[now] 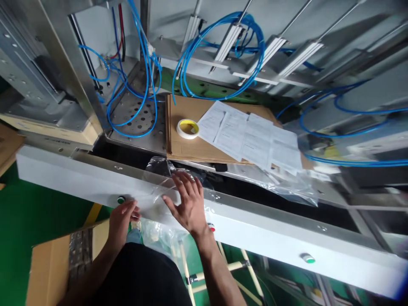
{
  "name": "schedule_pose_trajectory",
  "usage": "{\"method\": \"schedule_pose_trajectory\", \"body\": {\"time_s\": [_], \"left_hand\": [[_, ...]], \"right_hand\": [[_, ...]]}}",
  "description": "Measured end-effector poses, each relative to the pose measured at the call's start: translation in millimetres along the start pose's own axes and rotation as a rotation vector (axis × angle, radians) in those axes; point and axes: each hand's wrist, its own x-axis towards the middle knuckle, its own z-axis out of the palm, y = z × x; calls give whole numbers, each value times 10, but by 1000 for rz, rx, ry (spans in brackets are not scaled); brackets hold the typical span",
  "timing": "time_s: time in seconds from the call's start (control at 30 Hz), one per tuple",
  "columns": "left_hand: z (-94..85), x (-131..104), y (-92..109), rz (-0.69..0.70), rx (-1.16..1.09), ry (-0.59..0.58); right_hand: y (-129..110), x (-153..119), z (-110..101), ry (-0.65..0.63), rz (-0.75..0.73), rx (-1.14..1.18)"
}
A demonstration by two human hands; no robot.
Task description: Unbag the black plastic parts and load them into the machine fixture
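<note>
While the right hand (190, 205) spreads its fingers and thumb above a white machine rail (270, 236), closed around nothing, a sheet of clear plastic film (157, 165) lies under and beside it, draped across the rail and hanging down its front; whether the palm presses on the film cannot be told. The left hand (122, 216) is loosely bent at the rail's front face, its fingertips just beside a green push button (121, 199); whether they pinch the film's edge is unclear. That closeness looks like the main risk: a careless shift of the fingers could press the button, and a red push button (211, 227) sits right against the right wrist, where a lowered forearm might knock it. Behind the rail runs a dark slot (126, 156); because the film is thin and slack, it could slip into the slot or snag on the rail's edge and tear. Beyond the slot, a stack of flat cardboard (181, 148) bears a white tape roll (188, 128) and overlapping printed sheets (251, 138). Some sheets reach past the cardboard's front edge, over more crumpled plastic (295, 191), so a tug on that plastic could drag them off.
</note>
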Motion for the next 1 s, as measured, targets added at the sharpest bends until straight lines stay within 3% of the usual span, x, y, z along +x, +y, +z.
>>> {"method": "schedule_pose_trajectory", "body": {"time_s": [0.17, 0.23, 0.33, 0.43, 0.57, 0.63, 0.7, 0.8, 1.0], "left_hand": [[23, -10, 49, -51, -44, -54], [-34, -34, 52, -60, -33, -77], [-171, -96, 30, 0, 35, -20], [-282, -131, 13, 265, 206, 53], [-262, -44, 87, 1001, 702, 70], [-200, 25, 148, 1273, 938, 71], [-146, 76, 190, 1358, 1083, 76], [-124, 107, 189, 1366, 1174, 68], [-158, 131, 172, 1392, 1127, 86]], "right_hand": [[349, -425, 155, -97, 44, -129], [413, -461, 243, -113, 73, -125], [418, -436, 314, -101, 103, -117], [391, -387, 326, -93, 120, -116], [396, -321, 307, -134, 90, -91], [425, -292, 295, -156, 71, -79], [469, -271, 283, -168, 66, -75], [542, -257, 268, -171, 94, -78], [584, -221, 200, -224, 113, -53]]}}
